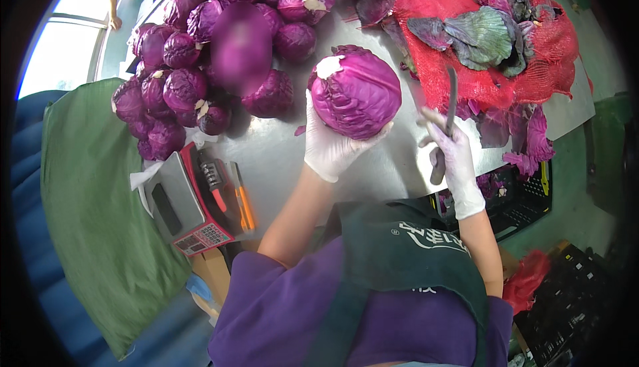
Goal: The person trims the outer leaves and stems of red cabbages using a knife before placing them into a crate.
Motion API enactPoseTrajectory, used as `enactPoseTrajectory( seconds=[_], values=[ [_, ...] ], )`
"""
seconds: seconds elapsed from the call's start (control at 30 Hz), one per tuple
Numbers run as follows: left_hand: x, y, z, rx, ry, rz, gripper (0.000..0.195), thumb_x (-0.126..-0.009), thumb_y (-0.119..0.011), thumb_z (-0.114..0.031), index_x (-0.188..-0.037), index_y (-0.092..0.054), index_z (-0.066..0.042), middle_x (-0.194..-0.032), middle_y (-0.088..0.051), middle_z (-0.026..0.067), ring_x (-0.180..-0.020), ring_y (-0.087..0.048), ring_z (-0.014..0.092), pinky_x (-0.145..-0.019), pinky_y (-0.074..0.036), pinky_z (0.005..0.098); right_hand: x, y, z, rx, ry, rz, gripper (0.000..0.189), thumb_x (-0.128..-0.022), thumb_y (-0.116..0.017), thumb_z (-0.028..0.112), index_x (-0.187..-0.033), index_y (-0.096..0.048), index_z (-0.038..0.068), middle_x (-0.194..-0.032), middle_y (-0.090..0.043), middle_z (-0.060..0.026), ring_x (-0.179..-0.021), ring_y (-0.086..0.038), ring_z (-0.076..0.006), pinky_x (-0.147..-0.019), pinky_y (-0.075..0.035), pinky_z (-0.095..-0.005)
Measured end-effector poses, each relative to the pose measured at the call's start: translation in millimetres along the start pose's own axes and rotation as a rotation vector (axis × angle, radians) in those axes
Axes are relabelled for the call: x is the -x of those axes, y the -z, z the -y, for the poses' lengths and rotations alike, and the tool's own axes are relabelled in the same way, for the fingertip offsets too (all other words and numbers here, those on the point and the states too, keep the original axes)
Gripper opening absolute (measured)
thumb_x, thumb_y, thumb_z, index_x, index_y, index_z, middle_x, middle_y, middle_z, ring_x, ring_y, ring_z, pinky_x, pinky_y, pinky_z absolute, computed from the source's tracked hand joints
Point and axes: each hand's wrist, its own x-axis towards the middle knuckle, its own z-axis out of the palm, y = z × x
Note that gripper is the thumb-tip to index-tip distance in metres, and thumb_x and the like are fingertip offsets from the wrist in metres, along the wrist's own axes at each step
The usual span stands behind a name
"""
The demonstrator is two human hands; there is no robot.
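Observation:
Resting in my left hand (327,149) is a large red cabbage (362,94), its pale cut stem turned up and to the left. A thin white glove covers that hand. My right hand (452,154), gloved too, grips a dark-handled knife (438,164) with its blade pointing up, apart from the cabbage. Several more red cabbages (184,90) are heaped at the back left of the metal table (279,167); part of the heap is blurred.
A red mesh sack (434,27) bearing loose outer leaves (481,37) covers the back right. At left are a weighing scale (194,207), an orange utility knife (243,202) and a green sack (100,207). A black crate (524,202) with trimmings stands below right. Another person's arm (114,2) shows far left.

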Motion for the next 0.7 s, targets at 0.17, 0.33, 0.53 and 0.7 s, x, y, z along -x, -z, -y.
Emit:
enactPoseTrajectory(
  seconds=[0.17,0.33,0.53,0.7],
  values=[
    [0.0,5.6,8.4,0.027,0.168,-0.036,0.086,-0.084,-0.059,-0.069,-0.152,-0.032,-0.023,-0.154,-0.033,0.0141,-0.140,-0.032,0.048,-0.105,-0.033,0.0725,-28.1,-21.8,43.7,0.013,0.124,0.318,0.063,-0.092,-0.069,0.026,-0.149,-0.044,0.010,-0.131,-0.061,-0.0069,-0.062,-0.049,-0.0019,-0.054,-0.039,-0.0183],
    [0.1,8.6,12.7,-0.729,0.073,-0.187,0.075,-0.095,-0.042,-0.066,-0.153,-0.029,-0.021,-0.156,-0.032,0.0139,-0.139,-0.038,0.038,-0.105,-0.039,0.0649,-36.1,2.5,-3.3,-0.348,-0.137,0.238,0.043,-0.094,-0.062,0.051,-0.107,-0.059,0.010,-0.082,-0.060,0.0013,-0.051,-0.050,-0.0082,-0.043,-0.036,-0.0204],
    [-12.0,21.7,8.9,-1.462,-0.411,-0.210,0.068,-0.098,-0.063,-0.027,-0.154,-0.027,-0.013,-0.149,-0.038,0.0130,-0.139,-0.036,0.024,-0.115,-0.031,0.0383,-23.1,2.2,-37.8,-0.523,-0.443,0.115,0.046,-0.091,-0.060,0.062,-0.101,-0.058,0.017,-0.069,-0.055,0.0023,-0.048,-0.049,-0.0099,-0.040,-0.033,-0.0221],
    [-6.8,11.8,13.7,-1.211,-0.346,-0.305,0.066,-0.097,-0.064,-0.026,-0.151,-0.031,-0.010,-0.147,-0.041,0.0107,-0.136,-0.040,0.022,-0.115,-0.032,0.0395,-23.3,0.0,-24.6,-0.376,-0.468,0.104,0.047,-0.092,-0.057,0.063,-0.101,-0.057,0.017,-0.071,-0.059,-0.0013,-0.046,-0.048,-0.0100,-0.040,-0.032,-0.0222]
  ],
)
